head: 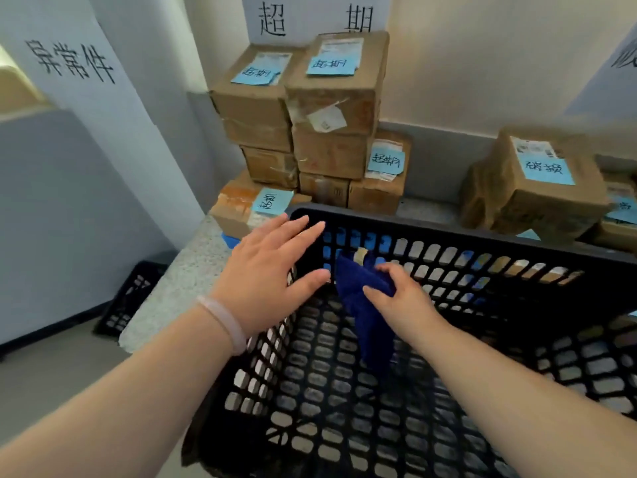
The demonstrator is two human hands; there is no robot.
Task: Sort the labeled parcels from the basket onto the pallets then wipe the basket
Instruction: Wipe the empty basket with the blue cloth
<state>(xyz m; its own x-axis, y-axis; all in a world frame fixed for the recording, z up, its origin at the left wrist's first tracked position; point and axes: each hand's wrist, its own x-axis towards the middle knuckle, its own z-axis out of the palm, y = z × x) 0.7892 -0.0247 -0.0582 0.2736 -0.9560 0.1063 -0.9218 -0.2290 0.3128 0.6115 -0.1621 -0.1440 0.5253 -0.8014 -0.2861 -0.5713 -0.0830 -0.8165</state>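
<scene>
Paper on the wall at ten o'clock forms a sign (74,60) brushed in black with 异常件. Below it, at eight o'clock, a small black crate (129,298) sits on the floor by the wall.

At twelve o'clock a second sign (315,20) reads 超期. Beneath it stands a stack of parcels (310,132): brown cardboard, taped and scuffed, three of them bearing blue sticky notes handwritten 超期. A low parcel (234,208) at the stack's foot has a blue note whose writing lies sideways and is too skewed to read.

The basket (448,238) is black plastic with slotted walls and floor, and it fills the view from six round to three o'clock. The left hand (265,270), with a pale bracelet (224,322) at its wrist, is spread with fingers straight and apart over the basket's ten o'clock corner. Whether it touches the rim cannot be told.

Just right of it, inside the basket, the right hand (400,298) pinches a dark blue cloth (368,305) against the far wall, thumb and fingers closed on the fabric. The rest of the cloth hangs down toward the basket floor.

At two o'clock a crumpled parcel (524,201) carries a printed label and a blue note reading 破损. A third wall sign (624,53) is cut off at the right edge, unreadable.
</scene>
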